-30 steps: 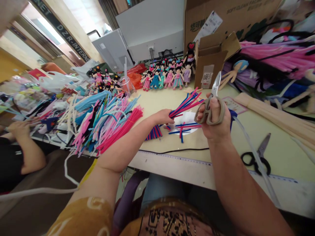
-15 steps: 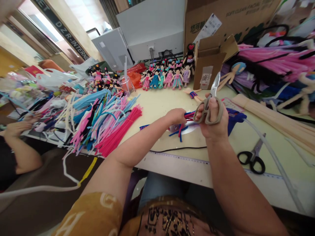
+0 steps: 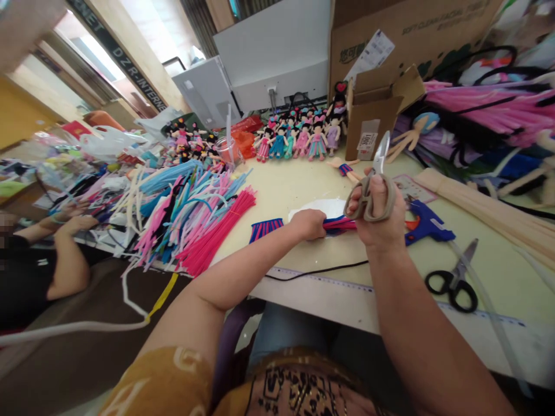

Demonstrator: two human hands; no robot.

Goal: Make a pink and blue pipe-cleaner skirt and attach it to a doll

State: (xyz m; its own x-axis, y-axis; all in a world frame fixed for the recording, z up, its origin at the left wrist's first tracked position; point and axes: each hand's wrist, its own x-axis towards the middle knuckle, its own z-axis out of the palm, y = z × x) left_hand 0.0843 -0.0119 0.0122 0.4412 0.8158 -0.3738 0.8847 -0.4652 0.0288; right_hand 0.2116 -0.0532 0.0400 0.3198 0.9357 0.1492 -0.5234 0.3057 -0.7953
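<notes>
Two pairs of scissors: grey-handled scissors point(image 3: 372, 188) near centre, black-handled scissors point(image 3: 453, 279) near right. One blue glue gun point(image 3: 427, 222) right of centre. Two cardboard boxes far right: small open box point(image 3: 375, 107), large box point(image 3: 407, 29) behind. One row of dolls point(image 3: 299, 136) far centre, roughly eight; exact count unclear. Second doll cluster point(image 3: 191, 141) far left, uncountable. One large heap of pipe cleaners point(image 3: 195, 208) left, too many to count. One small cut bundle point(image 3: 265, 229) near centre.

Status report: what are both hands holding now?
Left hand grips pink-and-blue stem bundle. Right hand holds grey scissors, blades up. Blue glue gun lies beside.
</notes>
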